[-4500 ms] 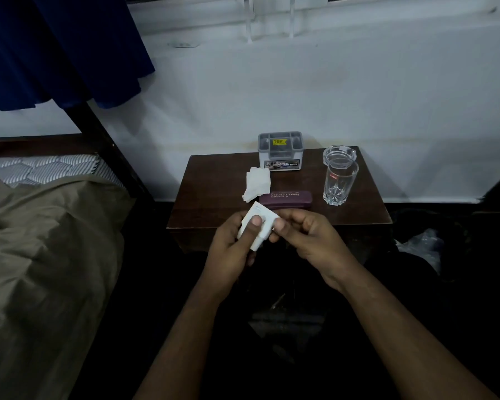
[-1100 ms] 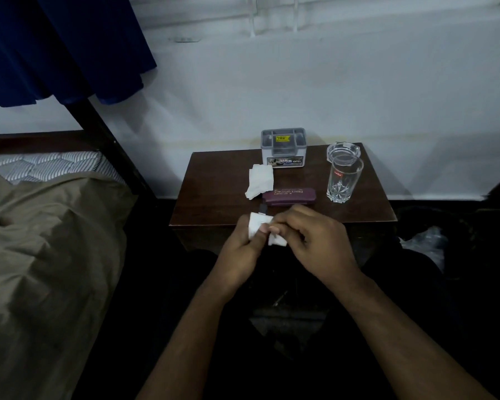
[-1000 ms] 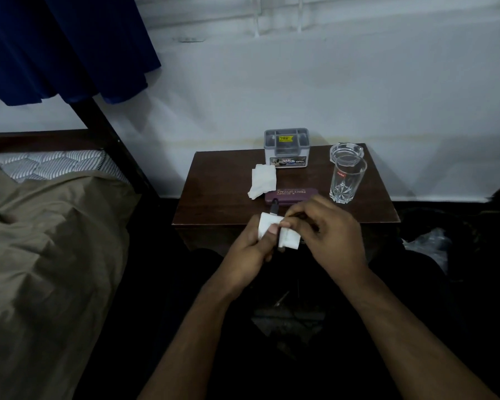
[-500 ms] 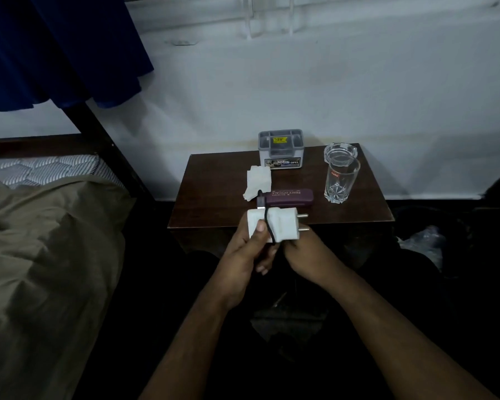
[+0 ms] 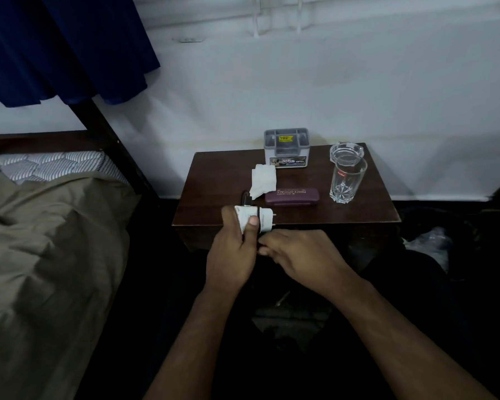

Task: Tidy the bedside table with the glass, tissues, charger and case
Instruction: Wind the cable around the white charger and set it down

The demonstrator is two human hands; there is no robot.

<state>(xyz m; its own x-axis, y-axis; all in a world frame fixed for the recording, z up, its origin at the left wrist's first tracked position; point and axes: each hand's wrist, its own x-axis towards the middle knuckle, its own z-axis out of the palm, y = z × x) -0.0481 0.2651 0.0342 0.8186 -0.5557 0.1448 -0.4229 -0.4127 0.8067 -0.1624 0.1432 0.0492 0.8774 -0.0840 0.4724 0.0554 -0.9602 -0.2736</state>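
Left hand (image 5: 234, 249) still grips charger (image 5: 256, 219) (cable wrapped); right hand (image 5: 298, 255) has dropped lower, grip unclear.

A grey plastic compartmented organiser box (image 5: 286, 147) stands at the table's back edge; a clear glass ashtray (image 5: 346, 151) sits near it.

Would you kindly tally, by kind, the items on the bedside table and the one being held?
Glass items: 2, tumbler and ashtray
Tissues: 1
Case: 1
Grey organiser box: 1
Charger, in left hand: 1
Total: 6
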